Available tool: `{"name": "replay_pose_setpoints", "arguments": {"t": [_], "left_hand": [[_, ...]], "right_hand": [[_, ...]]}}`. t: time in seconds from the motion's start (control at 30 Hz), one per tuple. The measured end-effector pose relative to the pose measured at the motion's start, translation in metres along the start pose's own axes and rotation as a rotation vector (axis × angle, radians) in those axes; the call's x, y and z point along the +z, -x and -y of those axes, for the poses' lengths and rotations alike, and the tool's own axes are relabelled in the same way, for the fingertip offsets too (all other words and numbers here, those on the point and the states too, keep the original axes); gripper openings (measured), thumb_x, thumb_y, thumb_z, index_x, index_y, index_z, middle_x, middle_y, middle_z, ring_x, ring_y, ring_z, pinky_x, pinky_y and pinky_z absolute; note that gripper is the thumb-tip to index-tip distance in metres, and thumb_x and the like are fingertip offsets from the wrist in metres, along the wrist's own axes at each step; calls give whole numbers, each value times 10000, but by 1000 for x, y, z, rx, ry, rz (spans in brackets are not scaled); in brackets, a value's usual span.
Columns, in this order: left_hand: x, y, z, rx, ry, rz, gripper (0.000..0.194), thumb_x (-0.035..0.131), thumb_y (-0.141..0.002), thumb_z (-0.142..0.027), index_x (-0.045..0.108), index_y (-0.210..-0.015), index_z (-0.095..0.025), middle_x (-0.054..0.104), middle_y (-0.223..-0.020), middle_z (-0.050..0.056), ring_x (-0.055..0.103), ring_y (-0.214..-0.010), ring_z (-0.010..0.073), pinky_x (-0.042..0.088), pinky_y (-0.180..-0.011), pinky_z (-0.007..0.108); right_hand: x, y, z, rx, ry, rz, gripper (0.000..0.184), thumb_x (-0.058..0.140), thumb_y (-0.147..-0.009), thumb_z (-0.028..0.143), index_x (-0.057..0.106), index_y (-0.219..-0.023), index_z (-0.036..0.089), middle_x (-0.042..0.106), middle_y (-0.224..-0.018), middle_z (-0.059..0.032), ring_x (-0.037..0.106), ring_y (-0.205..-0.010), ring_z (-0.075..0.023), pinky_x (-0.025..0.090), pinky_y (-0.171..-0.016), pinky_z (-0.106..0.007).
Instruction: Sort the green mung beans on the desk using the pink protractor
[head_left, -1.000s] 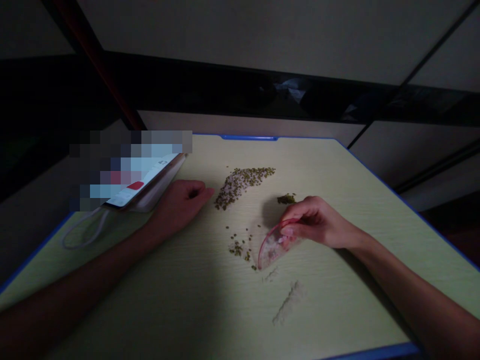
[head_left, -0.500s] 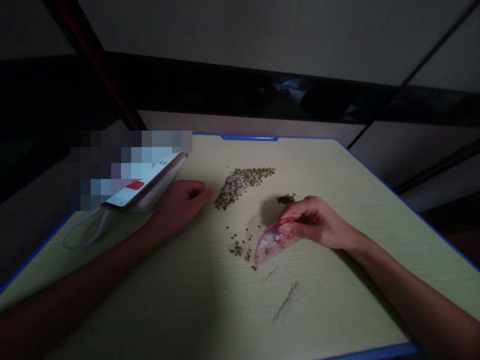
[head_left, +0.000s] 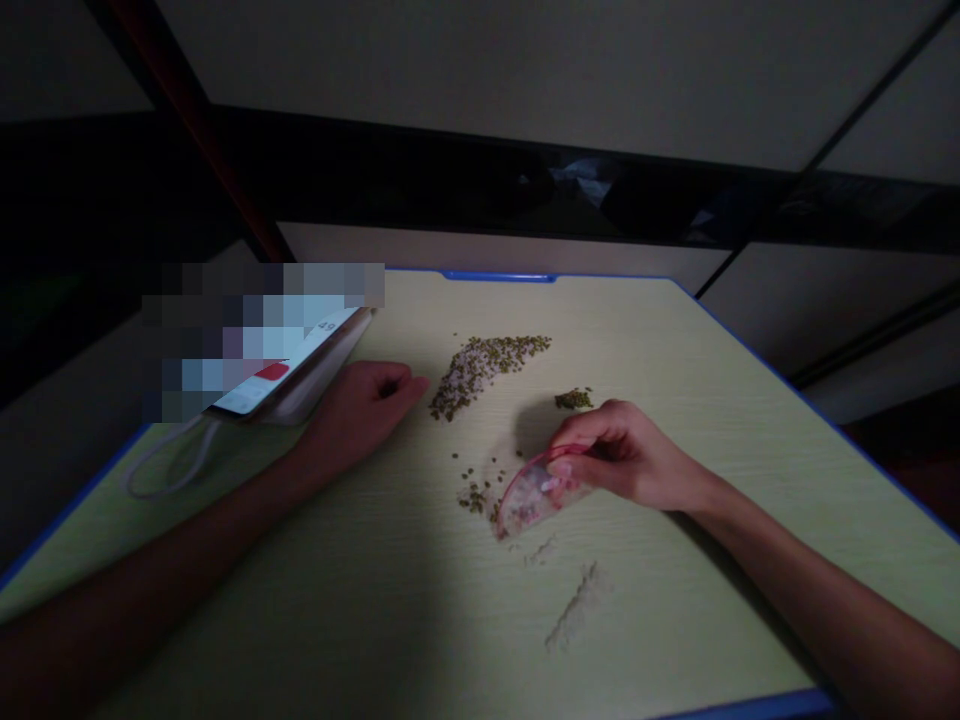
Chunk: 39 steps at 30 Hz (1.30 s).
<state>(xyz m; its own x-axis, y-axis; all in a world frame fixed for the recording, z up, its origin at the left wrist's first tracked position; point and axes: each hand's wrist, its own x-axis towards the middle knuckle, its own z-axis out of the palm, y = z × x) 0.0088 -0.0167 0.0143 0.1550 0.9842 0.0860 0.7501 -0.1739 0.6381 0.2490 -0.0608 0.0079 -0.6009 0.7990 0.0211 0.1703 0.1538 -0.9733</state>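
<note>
My right hand (head_left: 637, 455) pinches a clear plastic piece with a curved red edge (head_left: 532, 492); its lower tip is at the edge of a few scattered green beans (head_left: 474, 497). Just beyond my right fingers lies a small heap of green beans (head_left: 574, 399). My left hand (head_left: 371, 400) rests on the table in a loose fist, thumb forward, with nothing visible in it. Beside its thumb spreads a larger pile of green beans mixed with whitish grains (head_left: 484, 372). A pale powdery streak (head_left: 576, 605) marks the table nearer to me.
A phone (head_left: 262, 385) with a lit screen, partly pixelated, leans at the table's left, and a white cord loop (head_left: 169, 490) hangs by it. The pale wood-look table (head_left: 675, 600) has a blue edge. Cabinet panels (head_left: 487, 60) stand behind it.
My right hand has shifted slightly left and toward me with the plastic piece, whose tip now reaches the scattered beans. The left hand stays still.
</note>
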Motion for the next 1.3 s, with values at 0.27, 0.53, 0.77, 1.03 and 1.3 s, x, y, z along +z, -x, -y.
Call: {"name": "replay_pose_setpoints", "arguments": {"t": [0.27, 0.53, 0.77, 1.03, 1.3], "left_hand": [[1, -1, 3, 6, -6, -1, 339, 429, -721, -323, 315, -433, -186, 303, -387, -65, 303, -416, 75, 237, -440, 219], [1, 0, 3, 23, -10, -10, 343, 424, -718, -328, 322, -423, -186, 303, -379, -62, 305, -421, 77, 233, -440, 217], [-1, 0, 1, 3, -13, -1, 340, 423, -716, -334, 319, -427, -187, 302, -388, -61, 303, -423, 77, 233, -439, 217], [-1, 1, 0, 2, -10, 3, 340, 421, -713, -345, 310, -431, -189, 291, -396, -61, 300, -426, 78, 235, -436, 218], [0, 0, 1, 13, -15, 3, 345, 427, -711, -345, 307, -429, -187, 285, -403, -63, 295, -429, 76, 229, -439, 219]], "right_hand": [[-7, 1, -3, 64, -5, -97, 156, 620, -714, 219, 587, -633, 89, 625, -549, -40, 523, -455, -67, 365, -422, -179], [-10, 0, -4, 99, -16, -176, 158, 646, -684, 235, 604, -635, 91, 629, -541, -34, 487, -430, -49, 319, -393, -166], [-7, -1, -3, 72, -7, -140, 144, 631, -700, 227, 612, -645, 95, 635, -550, -29, 497, -432, -47, 327, -395, -163], [-6, -1, -3, 133, -7, -191, 173, 652, -683, 261, 613, -650, 96, 628, -552, -38, 516, -456, -68, 353, -413, -173], [-5, -2, -5, 102, 34, -203, 194, 623, -713, 280, 617, -678, 89, 636, -572, -53, 514, -472, -72, 362, -429, -181]]}}
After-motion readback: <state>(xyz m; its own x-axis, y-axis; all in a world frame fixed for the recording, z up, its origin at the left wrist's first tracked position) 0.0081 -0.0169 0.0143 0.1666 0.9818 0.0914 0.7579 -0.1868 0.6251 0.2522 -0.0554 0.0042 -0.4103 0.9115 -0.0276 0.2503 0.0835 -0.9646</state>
